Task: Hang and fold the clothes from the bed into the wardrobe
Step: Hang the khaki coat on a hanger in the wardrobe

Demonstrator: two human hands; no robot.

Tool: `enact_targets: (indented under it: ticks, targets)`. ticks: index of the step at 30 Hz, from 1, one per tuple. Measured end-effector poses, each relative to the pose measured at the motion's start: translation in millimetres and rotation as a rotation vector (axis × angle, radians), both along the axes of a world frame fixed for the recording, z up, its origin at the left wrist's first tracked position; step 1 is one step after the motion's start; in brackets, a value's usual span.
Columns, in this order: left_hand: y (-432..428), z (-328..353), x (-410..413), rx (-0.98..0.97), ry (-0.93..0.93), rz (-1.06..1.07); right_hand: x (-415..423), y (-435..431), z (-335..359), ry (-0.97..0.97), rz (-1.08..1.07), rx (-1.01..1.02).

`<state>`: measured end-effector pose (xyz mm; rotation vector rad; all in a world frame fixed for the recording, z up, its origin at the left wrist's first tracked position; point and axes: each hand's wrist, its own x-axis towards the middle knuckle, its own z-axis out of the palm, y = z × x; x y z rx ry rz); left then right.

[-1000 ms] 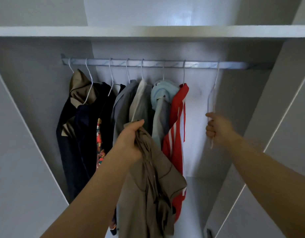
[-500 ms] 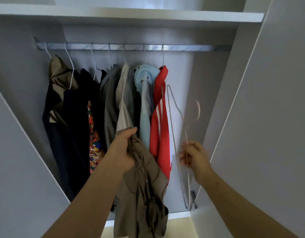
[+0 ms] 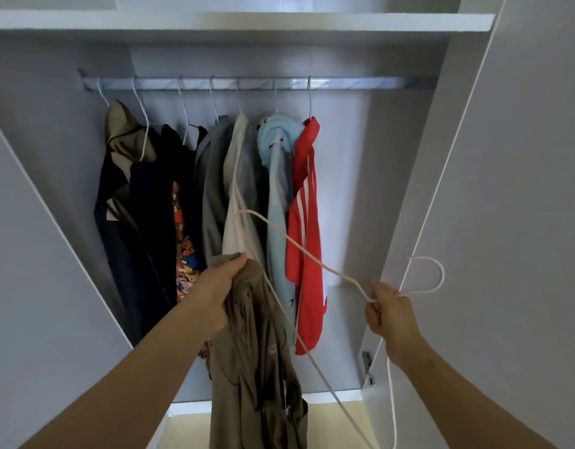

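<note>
A: Head view. What are we logging for the hands?

B: We are seeing the left hand [image 3: 214, 293] gripping a bunched olive-brown fabric garment [image 3: 257, 367] near its top, with the thumb and fingers curled into the cloth. The rest of it is hanging in loose folds below the wrist, in front of the open grey wardrobe [image 3: 370, 176].

A: And the right?

B: The right hand [image 3: 389, 315] is holding a thin pale-pink wire hanger [image 3: 328, 271] at its neck, fingers wrapped round the wire. The hook is sticking out to the right, in front of the grey wardrobe door [image 3: 522, 189]. The triangle is lying tilted, one arm crossing in front of the hung clothes.

A: Is the hanger touching the olive garment?

B: We are noting one wire running along the garment's right edge, but we cannot tell whether they touch. The garment is not on the hanger.

A: What is on the rail?

B: The silver metal rail [image 3: 344, 83] is carrying white wire hangers with clothes. We are counting a navy-and-khaki jacket [image 3: 124, 140], a dark navy garment [image 3: 150, 222], a bright patterned piece [image 3: 184, 260], a grey garment [image 3: 211, 189], a cream one [image 3: 237, 196] and a light blue one [image 3: 276, 222]. Rightmost is a red top with white stripes [image 3: 307, 241]. A white shelf [image 3: 247, 22] is sitting above the rail.
</note>
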<state>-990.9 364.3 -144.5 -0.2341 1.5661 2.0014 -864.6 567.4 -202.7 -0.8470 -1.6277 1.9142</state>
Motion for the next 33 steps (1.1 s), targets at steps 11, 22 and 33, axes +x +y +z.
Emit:
enact_targets:
  ticks: [11,22,33]
  targets:
    - [-31,19,-13,0.142,0.044,0.209,-19,17,12,-0.055,0.303,-0.053]
    - [-49,32,-11,-0.392,0.679,0.372,-35,5,35,-0.123,0.376,0.25]
    - [-2,37,28,-0.188,0.681,0.145,-37,-30,60,-0.129,0.526,0.365]
